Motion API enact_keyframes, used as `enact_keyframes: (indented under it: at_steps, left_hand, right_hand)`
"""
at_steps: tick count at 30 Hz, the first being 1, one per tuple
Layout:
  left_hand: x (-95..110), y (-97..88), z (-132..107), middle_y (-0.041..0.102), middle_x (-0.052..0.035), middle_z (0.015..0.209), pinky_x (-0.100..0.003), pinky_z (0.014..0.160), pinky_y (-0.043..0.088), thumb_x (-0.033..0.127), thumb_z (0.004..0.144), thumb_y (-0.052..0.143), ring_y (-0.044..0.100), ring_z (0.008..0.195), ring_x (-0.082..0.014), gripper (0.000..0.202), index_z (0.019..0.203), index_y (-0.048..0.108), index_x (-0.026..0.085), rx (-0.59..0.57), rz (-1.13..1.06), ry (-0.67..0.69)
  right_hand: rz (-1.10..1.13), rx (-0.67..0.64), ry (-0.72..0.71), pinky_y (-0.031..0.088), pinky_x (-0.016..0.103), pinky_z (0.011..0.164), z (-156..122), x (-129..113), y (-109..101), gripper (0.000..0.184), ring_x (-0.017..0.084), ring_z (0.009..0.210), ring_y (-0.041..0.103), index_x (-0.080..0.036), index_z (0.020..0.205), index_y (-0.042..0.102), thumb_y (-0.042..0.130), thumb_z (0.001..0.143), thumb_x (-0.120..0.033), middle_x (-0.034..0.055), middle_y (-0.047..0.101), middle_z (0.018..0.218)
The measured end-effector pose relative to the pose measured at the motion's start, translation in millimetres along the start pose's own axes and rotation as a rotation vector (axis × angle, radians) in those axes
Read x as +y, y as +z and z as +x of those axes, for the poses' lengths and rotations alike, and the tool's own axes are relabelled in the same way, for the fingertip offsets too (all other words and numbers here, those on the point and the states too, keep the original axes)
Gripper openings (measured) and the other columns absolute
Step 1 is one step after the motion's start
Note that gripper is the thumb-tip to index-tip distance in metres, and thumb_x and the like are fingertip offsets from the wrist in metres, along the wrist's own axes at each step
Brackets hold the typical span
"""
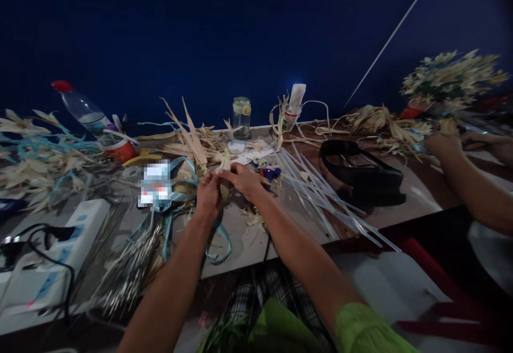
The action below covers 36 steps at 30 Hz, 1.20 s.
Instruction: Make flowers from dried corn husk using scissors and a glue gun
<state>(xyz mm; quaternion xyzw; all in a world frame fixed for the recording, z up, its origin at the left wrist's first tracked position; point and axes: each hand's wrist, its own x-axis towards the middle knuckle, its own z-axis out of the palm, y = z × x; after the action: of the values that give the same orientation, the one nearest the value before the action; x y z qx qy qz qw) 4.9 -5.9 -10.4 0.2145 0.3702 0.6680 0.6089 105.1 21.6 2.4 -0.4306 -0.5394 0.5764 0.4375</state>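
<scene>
My left hand (208, 195) and my right hand (244, 179) meet over the table's middle, both closed round a pale dried husk piece (224, 168) that stands up between them. Its pointed tip shows above my fingers. A light blue ribbon (218, 240) hangs below my left hand. A small blue and red object (269, 173) lies just right of my right hand.
Dried husks (192, 139) and a glass jar (241, 116) lie behind my hands. Clear sticks (320, 192) and a black bag (360, 171) are to the right. A white power strip (48, 251), wire bundle (132, 267) and plastic bottle (80, 107) sit left. Another person's arm (468, 182) works at far right.
</scene>
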Motion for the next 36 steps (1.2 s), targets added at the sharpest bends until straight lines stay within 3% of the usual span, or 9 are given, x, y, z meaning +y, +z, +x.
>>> enact_keyframes:
  at_steps: [7, 11, 16, 21, 24, 28, 30, 33, 36]
  left_hand:
    - [3, -6.1, 5, 0.035, 0.0096, 0.042, -0.015, 0.037, 0.028, 0.025, 0.069, 0.069, 0.033, 0.034, -0.0021, 0.028, 0.06, 0.044, 0.017, 0.108, -0.042, -0.018]
    - [5, -11.5, 9, 0.033, 0.0086, 0.047, -0.015, 0.038, 0.027, 0.025, 0.075, 0.064, 0.032, 0.037, -0.0024, 0.03, 0.06, 0.039, 0.017, 0.066, -0.12, 0.015]
    - [9, -11.9, 9, 0.033, 0.0079, 0.048, -0.018, 0.04, 0.03, 0.023, 0.08, 0.057, 0.029, 0.037, -0.003, 0.03, 0.059, 0.035, 0.017, 0.018, -0.222, -0.039]
    - [10, -12.5, 10, 0.032, 0.008, 0.046, -0.017, 0.04, 0.031, 0.027, 0.079, 0.059, 0.03, 0.036, -0.0028, 0.032, 0.059, 0.036, 0.017, 0.079, -0.192, -0.086]
    - [10, -13.7, 12, 0.031, 0.0081, 0.044, -0.016, 0.04, 0.032, 0.029, 0.078, 0.059, 0.031, 0.036, -0.0031, 0.033, 0.057, 0.036, 0.018, 0.101, -0.188, -0.085]
    - [10, -12.4, 12, 0.031, 0.0084, 0.044, -0.016, 0.039, 0.031, 0.029, 0.076, 0.061, 0.031, 0.036, -0.003, 0.032, 0.058, 0.037, 0.018, 0.056, -0.198, -0.114]
    - [8, -11.2, 11, 0.032, 0.0085, 0.045, -0.015, 0.039, 0.031, 0.028, 0.076, 0.062, 0.031, 0.036, -0.0028, 0.032, 0.059, 0.037, 0.018, 0.048, -0.178, -0.135]
    - [6, -10.4, 11, 0.033, 0.0087, 0.045, -0.015, 0.039, 0.031, 0.028, 0.076, 0.061, 0.032, 0.036, -0.0024, 0.031, 0.059, 0.037, 0.017, 0.036, -0.151, -0.151]
    - [4, -11.1, 12, 0.035, 0.0087, 0.045, -0.015, 0.04, 0.032, 0.026, 0.076, 0.06, 0.033, 0.036, -0.0023, 0.028, 0.061, 0.039, 0.017, 0.029, -0.143, -0.12]
  right_hand:
    - [-0.061, 0.061, -0.013, 0.027, 0.023, 0.049, 11, 15, -5, 0.026, 0.007, 0.047, 0.036, -0.018, 0.06, 0.051, 0.06, 0.066, -0.041, -0.0064, 0.043, 0.048]
    - [-0.068, 0.151, -0.091, 0.027, 0.022, 0.048, 13, 14, -10, 0.021, 0.007, 0.046, 0.037, -0.019, 0.059, 0.049, 0.056, 0.07, -0.035, -0.0066, 0.041, 0.047]
    - [0.337, 0.383, -0.069, 0.027, 0.021, 0.043, 21, 7, -23, 0.017, 0.005, 0.041, 0.035, -0.019, 0.066, 0.049, 0.058, 0.068, -0.033, -0.0075, 0.042, 0.049]
    - [0.661, 0.638, -0.183, 0.042, 0.022, 0.053, 28, -2, -58, 0.017, 0.007, 0.048, 0.045, -0.021, 0.078, 0.05, 0.058, 0.07, -0.035, -0.006, 0.047, 0.057]
    - [0.659, 0.662, -0.341, 0.049, 0.028, 0.073, 28, -8, -79, 0.02, 0.01, 0.076, 0.059, -0.021, 0.089, 0.052, 0.054, 0.073, -0.033, 0.0013, 0.059, 0.085]
    - [0.501, 0.824, -0.426, 0.045, 0.029, 0.086, 27, -12, -80, 0.046, 0.013, 0.108, 0.053, -0.024, 0.111, 0.049, 0.06, 0.067, -0.026, 0.005, 0.049, 0.123]
    - [0.331, 0.719, -0.324, 0.044, 0.03, 0.084, 24, -10, -65, 0.042, 0.015, 0.103, 0.054, -0.022, 0.105, 0.055, 0.063, 0.065, -0.028, 0.0053, 0.056, 0.113]
    - [0.016, 0.277, -0.246, 0.043, 0.031, 0.078, 17, -4, -36, 0.021, 0.017, 0.085, 0.056, -0.02, 0.084, 0.064, 0.062, 0.068, -0.034, 0.004, 0.064, 0.087]
    - [-0.283, 0.005, -0.246, 0.039, 0.028, 0.073, 8, 2, -14, 0.012, 0.015, 0.074, 0.054, -0.02, 0.071, 0.065, 0.064, 0.067, -0.031, 0.0011, 0.063, 0.074]
